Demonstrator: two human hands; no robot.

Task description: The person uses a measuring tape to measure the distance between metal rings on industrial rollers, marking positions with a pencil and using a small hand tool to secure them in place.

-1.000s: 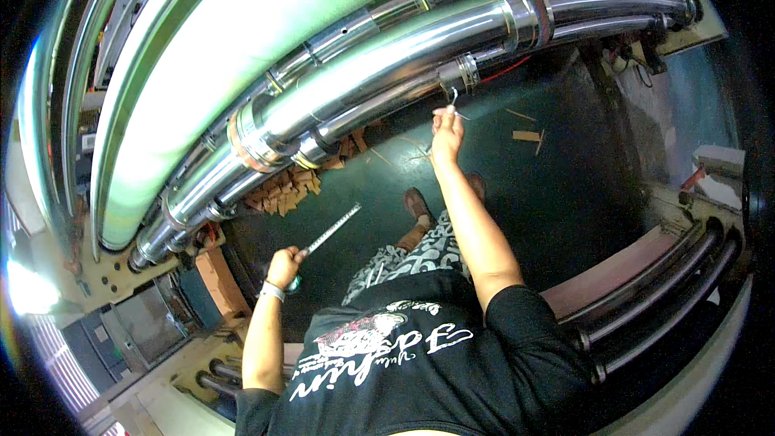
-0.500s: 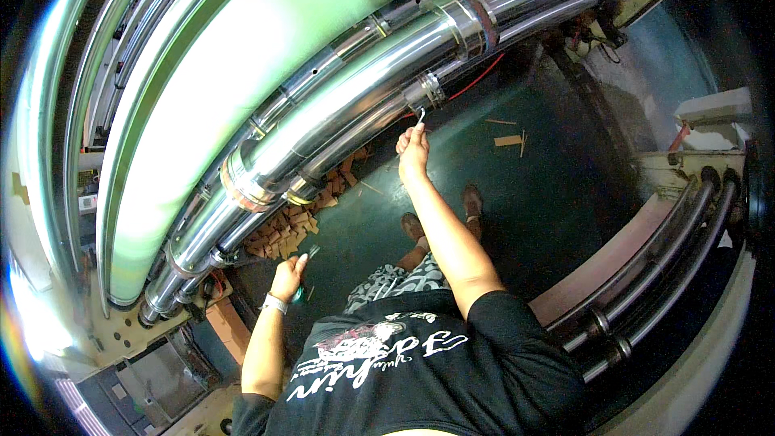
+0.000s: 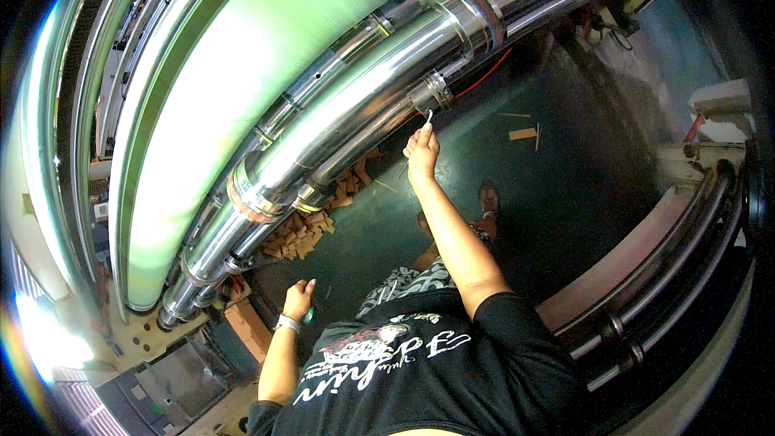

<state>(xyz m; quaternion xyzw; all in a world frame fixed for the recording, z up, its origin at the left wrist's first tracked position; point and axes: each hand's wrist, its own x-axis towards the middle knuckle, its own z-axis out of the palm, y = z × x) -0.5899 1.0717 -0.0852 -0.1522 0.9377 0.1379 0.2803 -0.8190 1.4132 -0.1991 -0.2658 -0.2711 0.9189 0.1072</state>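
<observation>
My right hand (image 3: 423, 151) is closed around a thin metal hex key (image 3: 429, 116), its bright bent end sticking up past the fingers. That end meets or nearly meets the underside of a metal collar (image 3: 431, 94) on the lower shaft; whether it sits in a screw is too small to tell. My left hand (image 3: 299, 299), with a light band at the wrist, is held low at the left, away from the machine. Its fingers are closed, and a small teal-green object (image 3: 308, 315) shows below the palm; its kind is unclear.
Polished steel rollers (image 3: 363, 85) run diagonally ahead, beneath a wide pale-green web (image 3: 218, 64). Cardboard scraps (image 3: 299, 234) are heaped on the dark floor below, with a few pieces (image 3: 522, 135) farther right. More dark rollers (image 3: 646, 299) stand at the right. A red cable (image 3: 488, 73) hangs near the collar.
The view has shifted slightly, so the machine sits a little farther right in the picture. My right hand stays at the collar with the hex key; my left hand has lowered a little.
</observation>
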